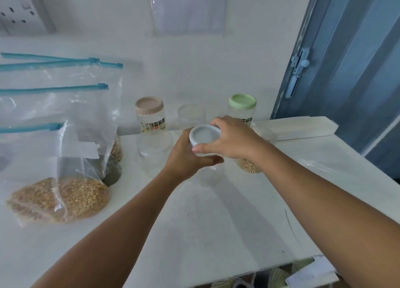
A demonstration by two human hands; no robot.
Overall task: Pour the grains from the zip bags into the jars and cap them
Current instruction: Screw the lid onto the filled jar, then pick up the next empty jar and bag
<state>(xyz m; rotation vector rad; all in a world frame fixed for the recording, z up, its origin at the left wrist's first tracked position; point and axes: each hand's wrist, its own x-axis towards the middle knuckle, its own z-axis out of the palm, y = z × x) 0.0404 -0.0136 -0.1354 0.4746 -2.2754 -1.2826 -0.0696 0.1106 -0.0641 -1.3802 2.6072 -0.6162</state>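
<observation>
Jar (208,171), clear and empty-looking, stands upright near the middle of the white worktop (216,222), its long axis vertical and mouth upward under a pale blue lid (204,135). Left hand (186,158) has its grip curled round the jar's upper body; right hand (232,137) pinches the lid's rim from above. Zip bags of grain (58,196) lie well to the left.

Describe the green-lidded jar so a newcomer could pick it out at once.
Start at the blue door frame on the right and drop to the white table beside it. The green-lidded jar stands in the back row against the wall, just behind the right hand. It alone has a pale green lid; the other capped jar in that row wears beige.
</observation>
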